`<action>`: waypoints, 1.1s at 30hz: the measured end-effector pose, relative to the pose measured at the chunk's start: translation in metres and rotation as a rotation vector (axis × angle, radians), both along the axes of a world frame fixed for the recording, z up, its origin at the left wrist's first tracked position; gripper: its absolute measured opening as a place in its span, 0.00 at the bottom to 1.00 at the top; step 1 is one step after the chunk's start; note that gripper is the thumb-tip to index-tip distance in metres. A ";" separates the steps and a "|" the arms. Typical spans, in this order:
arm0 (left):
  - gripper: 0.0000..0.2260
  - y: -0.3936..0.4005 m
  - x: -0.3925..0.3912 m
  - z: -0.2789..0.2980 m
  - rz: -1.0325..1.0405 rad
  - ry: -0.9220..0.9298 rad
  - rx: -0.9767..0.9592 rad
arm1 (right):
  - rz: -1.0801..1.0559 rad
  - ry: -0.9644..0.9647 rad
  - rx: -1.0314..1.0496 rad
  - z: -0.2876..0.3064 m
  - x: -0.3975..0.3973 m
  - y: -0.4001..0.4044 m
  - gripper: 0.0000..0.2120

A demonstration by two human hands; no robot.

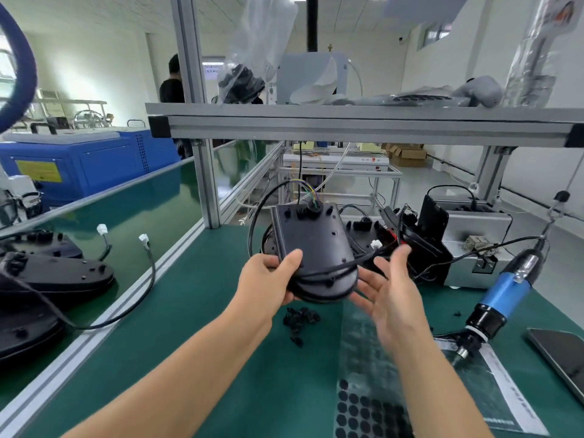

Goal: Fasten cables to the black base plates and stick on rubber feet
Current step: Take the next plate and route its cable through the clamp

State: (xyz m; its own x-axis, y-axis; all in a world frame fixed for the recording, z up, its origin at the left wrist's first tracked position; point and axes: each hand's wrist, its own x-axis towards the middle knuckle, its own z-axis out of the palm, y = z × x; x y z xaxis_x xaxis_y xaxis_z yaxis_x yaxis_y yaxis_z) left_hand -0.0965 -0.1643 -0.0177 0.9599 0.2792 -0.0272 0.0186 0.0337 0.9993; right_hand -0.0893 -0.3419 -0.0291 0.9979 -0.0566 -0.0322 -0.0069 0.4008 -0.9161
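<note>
The person holds a black base plate (313, 245) up off the green desk (205, 311), between both hands. The left hand (268, 279) grips the plate's near left edge, thumb on top and fingers (289, 298) curled beneath. The right hand (388, 286) is spread and relaxed, its fingers touching the plate's right rim and holding nothing; a black cable (328, 270) wraps across the plate just beyond them, ending in a white connector (376, 244).

This looks like the cable-fastening step: the cable lies loosely on the plate rather than seated. The next move probably calls for the right fingers to pinch the cable and route it into place. Below the hands lie small black clips (300, 320), and nearer still a sheet of rubber feet (366, 412). An electric screwdriver (499, 298) hangs to the right of the right hand.
</note>
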 end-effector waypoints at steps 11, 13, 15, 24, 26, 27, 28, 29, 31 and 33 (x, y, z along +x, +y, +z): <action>0.21 0.039 -0.130 -0.057 -0.213 0.217 0.102 | 0.150 -0.115 -0.992 -0.015 -0.098 0.004 0.14; 0.19 0.045 -0.139 -0.061 -0.298 0.249 0.196 | 0.152 -0.047 -1.019 -0.030 -0.114 0.006 0.14; 0.18 0.050 -0.142 -0.063 -0.347 0.239 0.328 | 0.115 -0.001 -1.056 -0.040 -0.120 0.007 0.16; 0.16 0.068 -0.121 -0.026 -0.464 0.149 0.862 | -0.239 -0.088 -0.862 -0.019 -0.116 0.019 0.03; 0.17 0.076 -0.112 0.002 -0.428 0.150 1.070 | -0.158 -0.113 -0.450 0.005 -0.110 0.031 0.04; 0.21 0.080 -0.105 0.019 -0.364 0.139 1.199 | -0.088 -0.103 -0.244 0.018 -0.106 0.039 0.07; 0.25 0.084 -0.098 0.035 -0.280 0.115 1.300 | -0.021 -0.097 -0.091 0.032 -0.102 0.049 0.09; 0.26 0.086 -0.089 0.053 -0.195 0.068 1.318 | 0.029 -0.106 -0.001 0.045 -0.098 0.059 0.10; 0.26 0.085 -0.071 0.087 -0.043 -0.097 0.996 | 0.090 -0.182 0.055 0.069 -0.089 0.083 0.09; 0.24 0.080 -0.055 0.121 -0.032 -0.187 0.451 | 0.111 -0.281 -0.041 0.088 -0.079 0.111 0.09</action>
State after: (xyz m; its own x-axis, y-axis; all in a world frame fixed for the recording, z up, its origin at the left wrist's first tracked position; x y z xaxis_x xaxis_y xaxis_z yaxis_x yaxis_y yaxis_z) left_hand -0.1515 -0.0839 0.1034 0.9450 0.1937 0.2637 -0.1692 -0.4007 0.9004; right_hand -0.1683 -0.2310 0.0585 0.9676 0.0577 0.2459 0.2074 0.3745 -0.9037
